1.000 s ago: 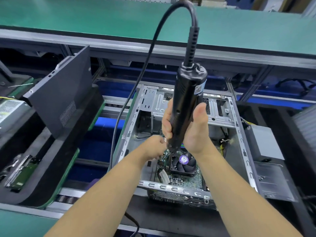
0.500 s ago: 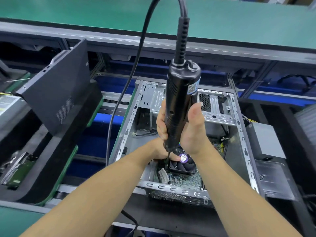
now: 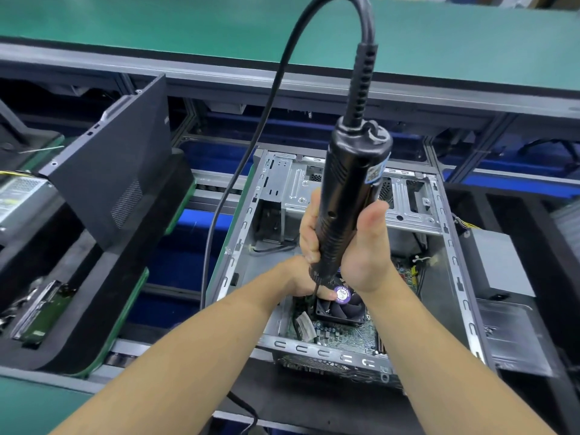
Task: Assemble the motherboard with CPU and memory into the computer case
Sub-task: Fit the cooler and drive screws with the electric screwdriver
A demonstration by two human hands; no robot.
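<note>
Green conveyor desk [image 3: 219,29] runs at 12 o'clock behind the open computer case [image 3: 452,265]. Right hand [image 3: 361,246] has its fingers clamped on the upright electric screwdriver [image 3: 348,196], probably for straight pressure. Left hand [image 3: 301,282] steadies the bit beside the CPU fan [image 3: 345,306]; its fingers' state I cannot tell.

Bare metal, glossy plastic and matt green mat.

The computer case [image 3: 448,252] is unpainted sheet metal, dull silver and smooth, with punched slots. The electric screwdriver [image 3: 351,183] has a glossy black plastic body, ribbed lower down, and a smooth rubbery cable [image 3: 251,146]. The fan [image 3: 345,304] is dark plastic with a shiny purple sticker. The side panel [image 3: 106,171] is matt black, finely textured. The worktop [image 3: 188,26] is matt green.
</note>
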